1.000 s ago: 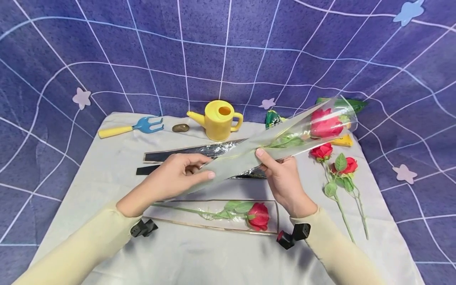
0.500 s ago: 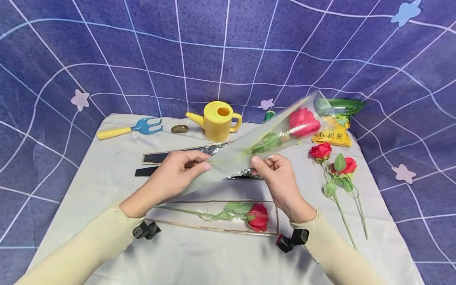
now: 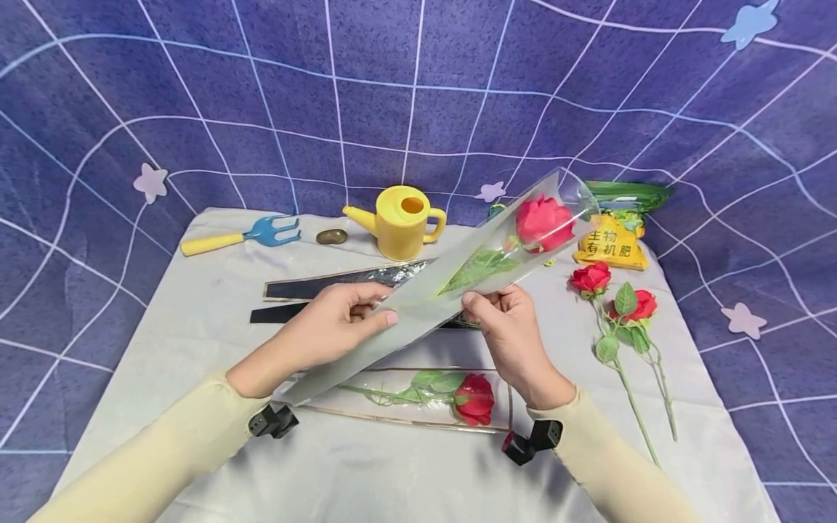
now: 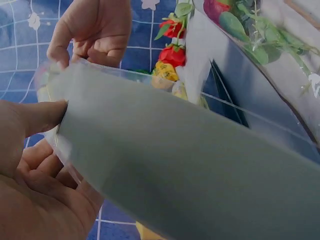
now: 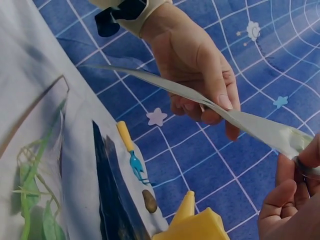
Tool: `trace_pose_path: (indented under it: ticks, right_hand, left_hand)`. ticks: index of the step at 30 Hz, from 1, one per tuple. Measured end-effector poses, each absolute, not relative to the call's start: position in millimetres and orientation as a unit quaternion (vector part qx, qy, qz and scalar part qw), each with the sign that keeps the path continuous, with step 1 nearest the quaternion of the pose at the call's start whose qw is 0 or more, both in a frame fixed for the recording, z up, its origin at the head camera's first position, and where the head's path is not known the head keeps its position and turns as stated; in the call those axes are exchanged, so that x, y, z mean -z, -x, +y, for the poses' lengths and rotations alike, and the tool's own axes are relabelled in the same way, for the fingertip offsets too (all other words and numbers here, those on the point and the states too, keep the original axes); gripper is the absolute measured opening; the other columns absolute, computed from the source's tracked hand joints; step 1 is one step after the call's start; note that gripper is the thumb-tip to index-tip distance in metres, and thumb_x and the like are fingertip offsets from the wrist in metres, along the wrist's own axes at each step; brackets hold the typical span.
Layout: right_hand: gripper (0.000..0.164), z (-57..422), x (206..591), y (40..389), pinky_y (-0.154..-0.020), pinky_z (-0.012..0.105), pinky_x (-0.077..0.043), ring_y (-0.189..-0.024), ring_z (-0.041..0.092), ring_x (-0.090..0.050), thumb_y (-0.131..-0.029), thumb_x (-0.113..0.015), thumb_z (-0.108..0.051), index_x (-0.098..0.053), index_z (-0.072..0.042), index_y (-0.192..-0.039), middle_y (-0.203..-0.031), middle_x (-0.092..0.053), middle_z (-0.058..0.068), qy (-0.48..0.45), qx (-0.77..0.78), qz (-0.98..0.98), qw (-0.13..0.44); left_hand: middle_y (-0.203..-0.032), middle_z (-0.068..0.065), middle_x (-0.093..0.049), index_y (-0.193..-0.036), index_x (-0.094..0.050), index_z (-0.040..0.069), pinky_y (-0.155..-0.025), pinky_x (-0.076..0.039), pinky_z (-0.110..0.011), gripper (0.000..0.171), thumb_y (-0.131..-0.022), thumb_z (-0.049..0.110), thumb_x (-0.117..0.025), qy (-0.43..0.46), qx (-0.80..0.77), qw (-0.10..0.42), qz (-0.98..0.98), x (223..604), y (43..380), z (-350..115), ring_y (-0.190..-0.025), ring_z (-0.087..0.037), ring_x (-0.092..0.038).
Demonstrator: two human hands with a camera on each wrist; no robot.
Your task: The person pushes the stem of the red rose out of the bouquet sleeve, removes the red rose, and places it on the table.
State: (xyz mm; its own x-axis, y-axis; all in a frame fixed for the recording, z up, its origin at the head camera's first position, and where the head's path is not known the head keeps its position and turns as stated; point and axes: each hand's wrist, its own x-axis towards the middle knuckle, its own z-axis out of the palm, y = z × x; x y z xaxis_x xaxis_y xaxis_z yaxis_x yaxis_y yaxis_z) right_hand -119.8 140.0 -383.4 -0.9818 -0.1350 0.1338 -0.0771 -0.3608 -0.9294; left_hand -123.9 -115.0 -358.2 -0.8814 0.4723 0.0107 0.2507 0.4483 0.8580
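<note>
A pale, translucent bouquet sleeve (image 3: 366,349) slants above the table with a red artificial rose (image 3: 543,224) inside, its bloom at the wide clear end and leaves behind the film. My left hand (image 3: 340,319) pinches the sleeve's left side, thumb on top, fingers beneath. On the opposite edge, my right hand (image 3: 516,334) pinches the film between thumb and fingers. From the left wrist, the sleeve (image 4: 175,145) spreads broad and grey past the left thumb (image 4: 45,116). Its narrow end overlaps a second sleeved rose (image 3: 474,398) lying flat below. The held rose's lower stem is hidden.
Dark flat sleeves (image 3: 281,313) lie behind the hands. Along the back are a blue hand fork (image 3: 264,231), a brown stone (image 3: 331,236), a yellow watering can (image 3: 400,225) and a yellow packet (image 3: 611,243). Two loose roses (image 3: 591,277) lie at right.
The sleeve and its rose have shifted left, and the narrow end has swung into view below my left hand. My right hand has come slightly left; both hands keep hold of the film.
</note>
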Motion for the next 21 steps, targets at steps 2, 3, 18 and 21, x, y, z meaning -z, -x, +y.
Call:
trace_pose_path:
  ticks: [2, 3, 18, 21]
  right_hand:
    - [0.014, 140, 383, 120, -0.063, 0.025, -0.043, -0.067, 0.014, -0.048, -0.085, -0.061, 0.005, -0.062, -0.004, -0.095, -0.071, -0.057, 0.002, 0.098, 0.824, 0.558, 0.024]
    - [0.015, 139, 383, 120, -0.063, 0.025, -0.042, -0.067, 0.014, -0.048, -0.085, -0.060, 0.006, -0.062, -0.004, -0.096, -0.073, -0.057, 0.002, 0.099, 0.826, 0.554, 0.029]
    - [0.006, 132, 380, 124, -0.060, 0.024, -0.041, -0.062, 0.016, -0.047, -0.082, -0.072, -0.007, -0.067, -0.005, -0.085, -0.068, -0.056, 0.002, 0.037, 0.839, 0.543, 0.016]
    - [0.007, 129, 381, 125, -0.061, 0.025, -0.042, -0.063, 0.016, -0.048, -0.083, -0.072, -0.006, -0.070, -0.005, -0.089, -0.073, -0.059, 0.003, 0.037, 0.845, 0.534, 0.010]
  left_hand:
    - [-0.073, 0.004, -0.058, -0.108, -0.065, 0.025, -0.054, -0.042, -0.028, 0.021, -0.090, 0.035, -0.063, -0.218, -0.476, 0.110, 0.845, 358, 124, -115, -0.061, -0.012, -0.048]
    - [-0.073, 0.004, -0.057, -0.105, -0.066, 0.026, -0.054, -0.042, -0.028, 0.018, -0.090, 0.035, -0.064, -0.221, -0.475, 0.108, 0.845, 358, 124, -116, -0.061, -0.012, -0.048]
    - [-0.067, 0.005, -0.048, -0.090, -0.064, 0.028, -0.054, -0.038, -0.028, 0.005, -0.090, 0.032, -0.063, -0.276, -0.461, 0.058, 0.841, 357, 125, -109, -0.061, -0.010, -0.044]
    - [-0.068, 0.007, -0.051, -0.088, -0.065, 0.026, -0.054, -0.039, -0.027, 0.006, -0.089, 0.031, -0.064, -0.260, -0.465, 0.050, 0.845, 357, 125, -107, -0.060, -0.009, -0.044]
